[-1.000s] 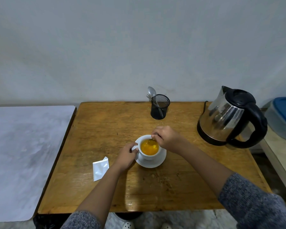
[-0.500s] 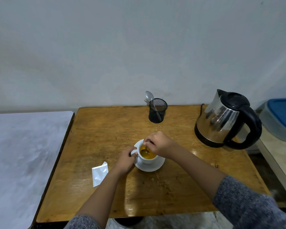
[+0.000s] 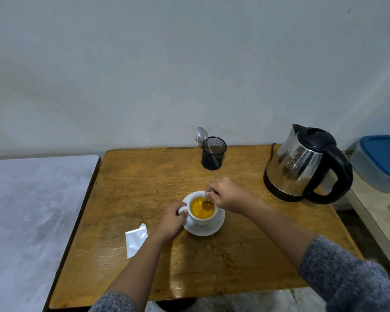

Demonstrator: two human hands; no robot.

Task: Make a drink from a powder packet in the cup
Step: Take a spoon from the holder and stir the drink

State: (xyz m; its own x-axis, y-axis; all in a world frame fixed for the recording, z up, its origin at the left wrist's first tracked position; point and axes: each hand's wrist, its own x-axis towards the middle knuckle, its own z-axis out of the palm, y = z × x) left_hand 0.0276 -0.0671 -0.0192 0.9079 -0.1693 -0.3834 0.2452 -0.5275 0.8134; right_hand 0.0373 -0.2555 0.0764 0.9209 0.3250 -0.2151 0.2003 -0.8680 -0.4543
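Observation:
A white cup [image 3: 202, 218] full of orange drink stands on a white saucer [image 3: 208, 229] in the middle of the wooden table [image 3: 245, 255]. My left hand [image 3: 170, 219] pinches the cup's handle. Above the cup's right rim, my right hand [image 3: 229, 194] holds a small spoon [image 3: 207, 204] whose bowl dips into the drink. A torn white powder packet [image 3: 135, 239] lies flat on the table to the left of my left wrist.
A steel electric kettle [image 3: 302, 165] with a black handle stands at the right. A black mesh holder [image 3: 213, 153] with a spoon and fork sits at the table's back edge. A pale surface [image 3: 32, 221] adjoins on the left, a blue-lidded container [image 3: 381, 163] on the right.
My right hand has circled the spoon around in the cup, from the right rim to the left and back. The left hand has stayed on the handle. The camera has tilted up.

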